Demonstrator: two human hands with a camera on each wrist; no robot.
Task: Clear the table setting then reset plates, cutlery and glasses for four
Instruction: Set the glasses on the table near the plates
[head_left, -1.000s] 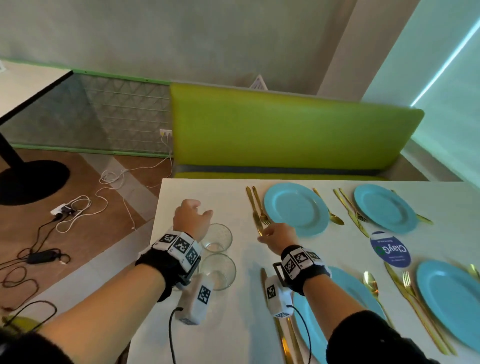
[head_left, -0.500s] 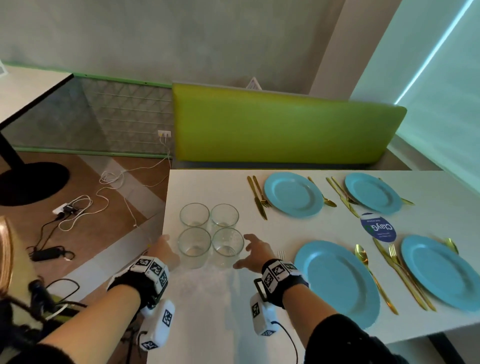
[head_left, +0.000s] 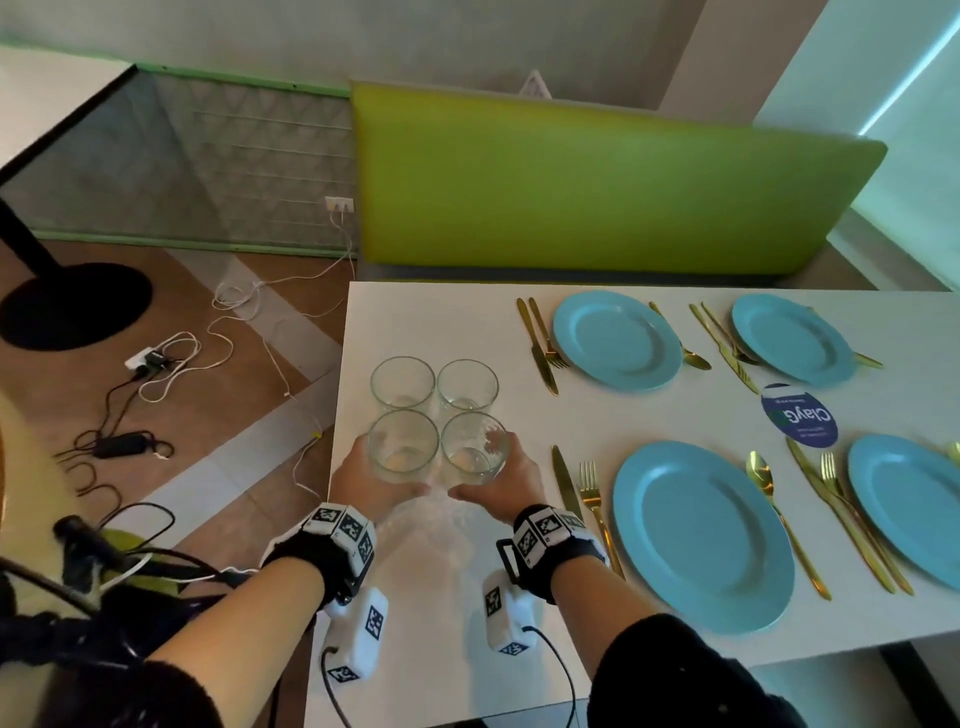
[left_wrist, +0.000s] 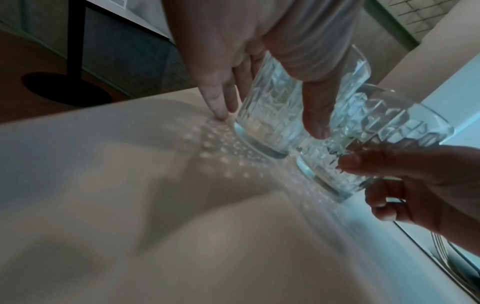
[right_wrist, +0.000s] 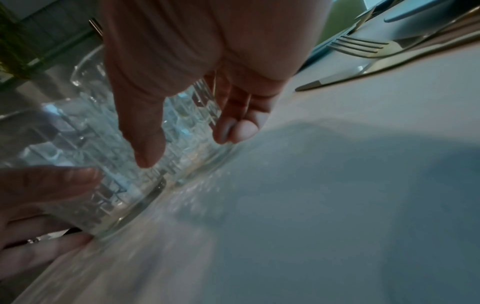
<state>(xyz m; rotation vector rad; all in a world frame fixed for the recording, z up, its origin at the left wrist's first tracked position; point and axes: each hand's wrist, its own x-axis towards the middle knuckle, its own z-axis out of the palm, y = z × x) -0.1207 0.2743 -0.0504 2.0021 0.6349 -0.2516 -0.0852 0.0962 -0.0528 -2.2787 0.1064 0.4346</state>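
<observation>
Both hands wrapped on near glasses: left hand (head_left: 375, 487) on left glass (head_left: 402, 446), right hand (head_left: 497, 486) on right glass (head_left: 474, 448), at counter (head_left: 447, 582) corner (clearing step, judged). Lift needed next.

The table (head_left: 649, 415) is white. The four plates (head_left: 702, 535) on it are light blue, and the knives, forks and spoons beside them (head_left: 589, 499) are gold. The four glasses (head_left: 402, 447) near the left edge are clear, with a cut diamond pattern on their walls. A round sticker (head_left: 799, 415) between the plates is dark blue with white letters. The bench (head_left: 597, 182) behind the far edge is lime green. The wrist bands (head_left: 343, 527) carry black and white square markers.
</observation>
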